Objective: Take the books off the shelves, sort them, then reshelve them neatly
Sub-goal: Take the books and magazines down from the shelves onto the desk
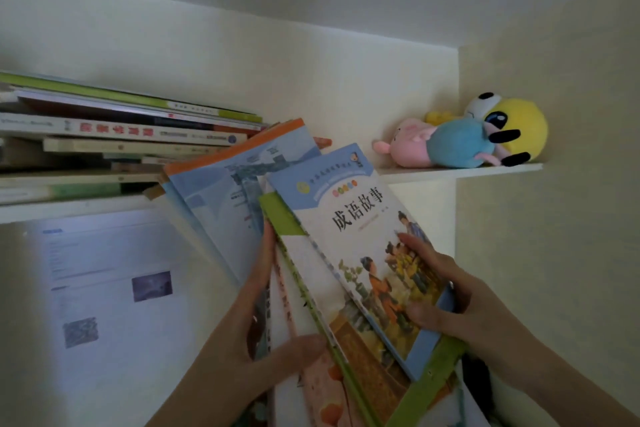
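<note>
Bare left grip (266, 340) and right grip (446, 295), bare forearms (554, 371).

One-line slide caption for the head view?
Left hand and right hand grip fanned books before a shelf holding stacked books and plush toys.

Cream walls (311, 80) meet in a dim corner (plush toys (464, 135) on a shelf (485, 170)), a screen (114, 288) glowing below.

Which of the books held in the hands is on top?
The blue-bordered storybook with black title characters. It overlaps the green-edged book and the orange-edged book, and the right hand grips its cover.
</note>
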`<state>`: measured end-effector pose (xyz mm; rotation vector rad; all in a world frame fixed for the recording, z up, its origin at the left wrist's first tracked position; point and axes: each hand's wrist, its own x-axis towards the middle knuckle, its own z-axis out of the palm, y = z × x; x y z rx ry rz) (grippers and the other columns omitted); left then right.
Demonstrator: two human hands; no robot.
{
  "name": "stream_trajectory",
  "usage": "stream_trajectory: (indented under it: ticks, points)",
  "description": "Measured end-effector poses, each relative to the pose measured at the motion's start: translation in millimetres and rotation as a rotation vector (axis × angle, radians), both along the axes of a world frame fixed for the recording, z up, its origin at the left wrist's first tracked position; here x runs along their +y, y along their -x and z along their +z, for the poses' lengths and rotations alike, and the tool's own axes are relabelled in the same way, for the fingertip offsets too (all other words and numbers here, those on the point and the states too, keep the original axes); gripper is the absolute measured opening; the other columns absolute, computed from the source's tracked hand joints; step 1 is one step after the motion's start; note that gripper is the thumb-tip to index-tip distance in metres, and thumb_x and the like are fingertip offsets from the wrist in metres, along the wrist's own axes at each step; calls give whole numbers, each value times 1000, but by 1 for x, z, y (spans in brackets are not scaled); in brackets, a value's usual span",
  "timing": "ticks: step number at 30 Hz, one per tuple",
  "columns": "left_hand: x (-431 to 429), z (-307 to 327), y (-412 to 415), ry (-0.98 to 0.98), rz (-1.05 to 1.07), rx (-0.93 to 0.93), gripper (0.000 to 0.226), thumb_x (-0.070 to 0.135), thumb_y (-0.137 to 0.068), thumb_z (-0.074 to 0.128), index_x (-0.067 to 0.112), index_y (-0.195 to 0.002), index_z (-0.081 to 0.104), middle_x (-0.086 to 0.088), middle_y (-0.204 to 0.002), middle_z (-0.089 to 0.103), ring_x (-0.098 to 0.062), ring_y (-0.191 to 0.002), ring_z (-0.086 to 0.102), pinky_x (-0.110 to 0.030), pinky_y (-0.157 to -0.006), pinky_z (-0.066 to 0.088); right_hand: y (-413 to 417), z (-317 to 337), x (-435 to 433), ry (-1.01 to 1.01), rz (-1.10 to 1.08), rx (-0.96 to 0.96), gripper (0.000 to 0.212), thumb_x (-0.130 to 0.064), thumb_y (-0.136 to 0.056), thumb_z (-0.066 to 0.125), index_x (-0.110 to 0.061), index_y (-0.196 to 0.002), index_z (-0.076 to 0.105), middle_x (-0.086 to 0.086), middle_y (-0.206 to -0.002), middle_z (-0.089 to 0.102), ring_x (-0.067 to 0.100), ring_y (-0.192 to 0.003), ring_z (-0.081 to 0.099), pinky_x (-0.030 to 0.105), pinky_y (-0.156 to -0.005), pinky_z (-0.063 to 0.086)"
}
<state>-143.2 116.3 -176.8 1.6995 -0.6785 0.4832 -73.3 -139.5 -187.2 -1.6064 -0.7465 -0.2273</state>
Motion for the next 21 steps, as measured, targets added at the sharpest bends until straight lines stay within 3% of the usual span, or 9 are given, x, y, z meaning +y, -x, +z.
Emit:
stream_trajectory:
  ticks: [5, 12, 16, 19, 21]
  points:
    - [-35, -34, -8, 14, -98, 116, 98, 63, -48, 83, 76, -122, 21, 50, -134, 29, 15, -121, 44, -10, -84, 48, 13, -36, -41, 10, -76, 80, 84, -61, -47, 87, -60, -123, 51, -33, -132, 45, 0, -128, 46, 44, -108, 40]
    - [-77, -106, -41, -50, -138, 288, 103, 69, -49, 79, 76, -127, 11, 55, -135, 16, 22, -125, 31, -8, -88, 44, 14, -108, -90, 67, -164, 263, 80, -52, -57, 83, -60, -128, 46, -39, -131, 38, 3, -134, 38, 48, -111, 35]
    - [-98, -160, -78, -104, -104, 438, 125, 83, -33, 72, 57, -133, 1, 63, -124, 11, 37, -114, 19, -12, -100, 36, -2, -158, -109, 111, -187, 384, 75, -52, -60, 84, -64, -125, 47, -40, -137, 32, -4, -135, 33, 44, -113, 33]
    - [-113, -208, -100, -144, -47, 576, 123, 89, -23, 67, 71, -125, 1, 66, -118, 10, 41, -104, 18, -3, -93, 30, -17, -200, -121, 88, -205, 516, 73, -42, -65, 85, -65, -123, 47, -28, -150, 17, 2, -140, 25, 43, -114, 30]
    - [-123, -240, -112, -184, -73, 664, 122, 88, -28, 67, 67, -126, -1, 65, -120, 8, 30, -118, 19, -8, -96, 33, -25, -228, -127, 82, -213, 582, 69, -34, -67, 84, -65, -119, 51, -24, -146, 23, -6, -132, 34, 31, -107, 41]
